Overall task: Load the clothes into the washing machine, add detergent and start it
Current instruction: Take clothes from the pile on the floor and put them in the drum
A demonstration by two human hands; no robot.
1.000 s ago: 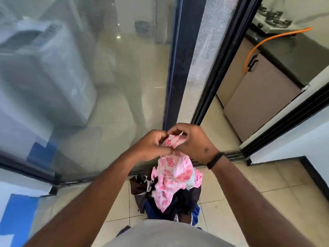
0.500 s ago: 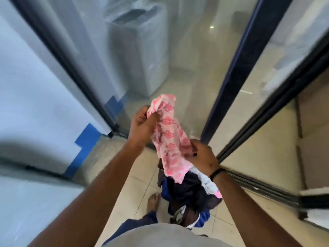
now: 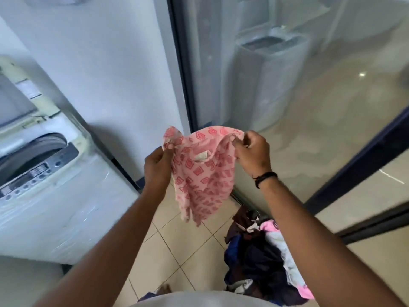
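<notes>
Tiled floor (image 3: 177,251), washer (image 3: 44,173) at left with lid up. Left hand (image 3: 157,167) and right hand (image 3: 254,154) pinched the pink top (image 3: 201,173), spread between them, beside the washer. Best bunched loosely before dropping in the drum; pile (image 3: 265,258) remained on the floor.

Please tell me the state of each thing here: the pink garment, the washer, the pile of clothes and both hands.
Pink garment: held up, spread between both hands, hanging free.
Washer: lid up, tub open.
Clothes pile: heaped on the floor, not loaded.
Left hand: pinches the garment's left edge.
Right hand: pinches the garment's right edge.
</notes>
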